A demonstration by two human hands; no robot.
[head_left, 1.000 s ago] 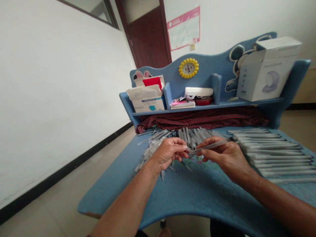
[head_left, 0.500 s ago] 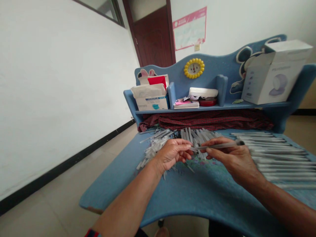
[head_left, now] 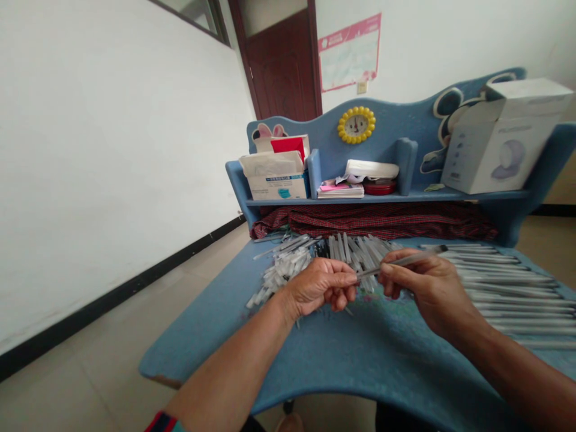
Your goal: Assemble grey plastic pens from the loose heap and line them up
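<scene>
My right hand (head_left: 427, 287) is closed round a thin grey pen barrel (head_left: 407, 260) that slants up to the right. My left hand (head_left: 321, 288) is pinched shut at the barrel's lower left tip, holding a small piece I cannot make out. Both hands hover over the blue desk (head_left: 342, 354). Just behind my left hand lies a heap of small clear and grey pen parts (head_left: 288, 264). To the right of my right hand, several finished grey pens (head_left: 508, 282) lie side by side in a row.
A blue shelf (head_left: 387, 195) at the desk's back carries a box of papers (head_left: 274, 177), a stack of booklets, a red tin and a white carton (head_left: 504, 144). A red checked cloth (head_left: 382, 219) lies under it. A white wall and floor lie left.
The barrel in my right hand has tilted, its far end higher. My left hand has closed tighter on its lower tip. The camera has shifted slightly.
</scene>
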